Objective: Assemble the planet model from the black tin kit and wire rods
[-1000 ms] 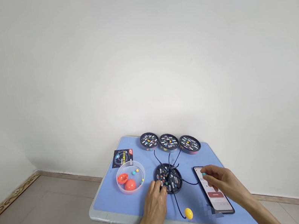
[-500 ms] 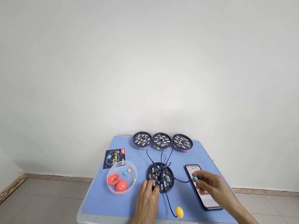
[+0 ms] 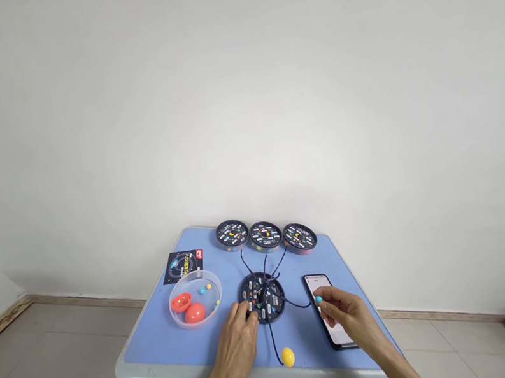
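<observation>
A round black base (image 3: 275,308) printed with small coloured pictures lies mid-table, with several thin dark curved arms rising from its centre. My left hand (image 3: 238,340) grips the base's left front rim, its fingers curled over the edge. Between thumb and forefinger my right hand (image 3: 348,312) pinches a small blue ball (image 3: 318,300), above the phone. One dark arm reaches right to this ball; whether it is fixed on the tip I cannot tell. A yellow ball (image 3: 288,356) sits at the end of the arm pointing toward me.
Left stands a clear round tub (image 3: 173,315) holding two red half shells and several small balls. Behind it lies a black printed card (image 3: 183,266). Three round black printed discs (image 3: 265,235) line the back edge. A phone (image 3: 338,337) lies at right on the blue table (image 3: 163,352).
The view has shifted slightly, so everything on the table appears a little further left. Both hands keep their grips on the base and the blue ball.
</observation>
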The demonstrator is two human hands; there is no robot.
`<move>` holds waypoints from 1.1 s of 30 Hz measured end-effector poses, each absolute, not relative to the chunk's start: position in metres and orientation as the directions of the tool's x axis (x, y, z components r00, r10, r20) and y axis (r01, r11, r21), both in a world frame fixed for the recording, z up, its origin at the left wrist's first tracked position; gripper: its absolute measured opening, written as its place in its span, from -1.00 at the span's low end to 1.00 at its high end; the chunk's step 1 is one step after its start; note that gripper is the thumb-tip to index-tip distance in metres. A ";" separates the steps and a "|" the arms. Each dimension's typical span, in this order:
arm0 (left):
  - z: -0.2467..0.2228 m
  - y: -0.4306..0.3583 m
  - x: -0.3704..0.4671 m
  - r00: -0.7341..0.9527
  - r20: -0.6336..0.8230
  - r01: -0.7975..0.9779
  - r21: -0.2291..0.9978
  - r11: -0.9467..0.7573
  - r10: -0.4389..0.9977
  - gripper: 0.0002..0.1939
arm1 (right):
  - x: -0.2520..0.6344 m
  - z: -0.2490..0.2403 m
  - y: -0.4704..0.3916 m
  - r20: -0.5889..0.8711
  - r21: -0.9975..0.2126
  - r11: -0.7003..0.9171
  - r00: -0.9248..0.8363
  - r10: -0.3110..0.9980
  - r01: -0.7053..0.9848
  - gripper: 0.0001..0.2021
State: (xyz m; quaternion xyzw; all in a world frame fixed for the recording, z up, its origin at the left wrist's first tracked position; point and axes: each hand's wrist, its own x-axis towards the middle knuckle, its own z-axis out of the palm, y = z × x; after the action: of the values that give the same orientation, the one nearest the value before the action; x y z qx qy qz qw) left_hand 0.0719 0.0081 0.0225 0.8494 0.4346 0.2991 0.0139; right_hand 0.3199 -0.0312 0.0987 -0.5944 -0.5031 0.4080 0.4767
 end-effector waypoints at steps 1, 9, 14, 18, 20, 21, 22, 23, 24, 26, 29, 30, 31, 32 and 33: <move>0.022 0.009 0.071 0.438 0.503 0.730 0.284 -0.621 0.745 -0.66 | 0.319 0.098 -0.032 -0.008 -0.978 -0.041 0.158 0.987 0.204 -0.56; 0.016 0.008 0.069 0.387 0.556 0.728 0.305 -0.614 0.736 -0.72 | 0.318 0.097 -0.039 -0.037 -0.979 -0.069 0.164 0.986 0.191 -0.56; 0.021 0.010 0.069 0.433 0.510 0.717 0.305 -0.627 0.743 -0.75 | 0.320 0.099 -0.041 -0.043 -0.975 -0.078 0.164 0.985 0.210 -0.51; 0.019 0.010 0.069 0.413 0.527 0.740 0.281 -0.611 0.743 -0.69 | 0.319 0.101 -0.043 -0.052 -0.973 -0.089 0.171 0.984 0.215 -0.51; 0.018 0.008 0.069 0.389 0.549 0.747 0.282 -0.602 0.740 -0.66 | 0.319 0.101 -0.044 -0.050 -0.973 -0.088 0.174 0.983 0.213 -0.52; 0.018 0.008 0.069 0.384 0.552 0.745 0.288 -0.601 0.740 -0.67 | 0.319 0.101 -0.045 -0.050 -0.973 -0.087 0.175 0.983 0.213 -0.52; 0.019 0.007 0.069 0.387 0.548 0.740 0.296 -0.604 0.742 -0.69 | 0.319 0.100 -0.045 -0.049 -0.973 -0.086 0.174 0.983 0.213 -0.52; 0.020 0.007 0.068 0.395 0.540 0.733 0.302 -0.609 0.743 -0.72 | 0.320 0.099 -0.045 -0.048 -0.973 -0.085 0.174 0.984 0.213 -0.52; 0.021 0.008 0.067 0.405 0.531 0.727 0.307 -0.614 0.745 -0.76 | 0.320 0.098 -0.046 -0.048 -0.973 -0.084 0.170 0.984 0.215 -0.52; 0.023 0.010 0.066 0.423 0.517 0.716 0.313 -0.624 0.744 -0.79 | 0.321 0.096 -0.046 -0.050 -0.971 -0.086 0.164 0.985 0.224 -0.52; 0.024 0.014 0.064 0.439 0.511 0.715 0.300 -0.632 0.739 -0.76 | 0.321 0.095 -0.046 -0.057 -0.966 -0.095 0.159 0.986 0.240 -0.54; 0.023 0.015 0.064 0.441 0.510 0.721 0.288 -0.630 0.738 -0.73 | 0.321 0.094 -0.046 -0.059 -0.965 -0.098 0.162 0.985 0.242 -0.54; 0.021 0.016 0.064 0.440 0.511 0.730 0.276 -0.626 0.738 -0.71 | 0.320 0.094 -0.046 -0.060 -0.965 -0.100 0.164 0.985 0.243 -0.55; 0.020 0.016 0.064 0.434 0.515 0.740 0.265 -0.619 0.739 -0.68 | 0.320 0.094 -0.046 -0.059 -0.965 -0.099 0.168 0.984 0.244 -0.55; 0.018 0.017 0.063 0.425 0.520 0.748 0.259 -0.611 0.741 -0.66 | 0.320 0.093 -0.046 -0.057 -0.964 -0.098 0.168 0.984 0.246 -0.56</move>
State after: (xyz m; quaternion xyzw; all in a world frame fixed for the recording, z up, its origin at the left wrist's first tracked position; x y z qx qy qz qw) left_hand 0.0634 0.0169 0.0182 0.8440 0.4413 0.3049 -0.0057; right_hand 0.3200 -0.0460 0.0931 -0.6175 -0.4981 0.4096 0.4503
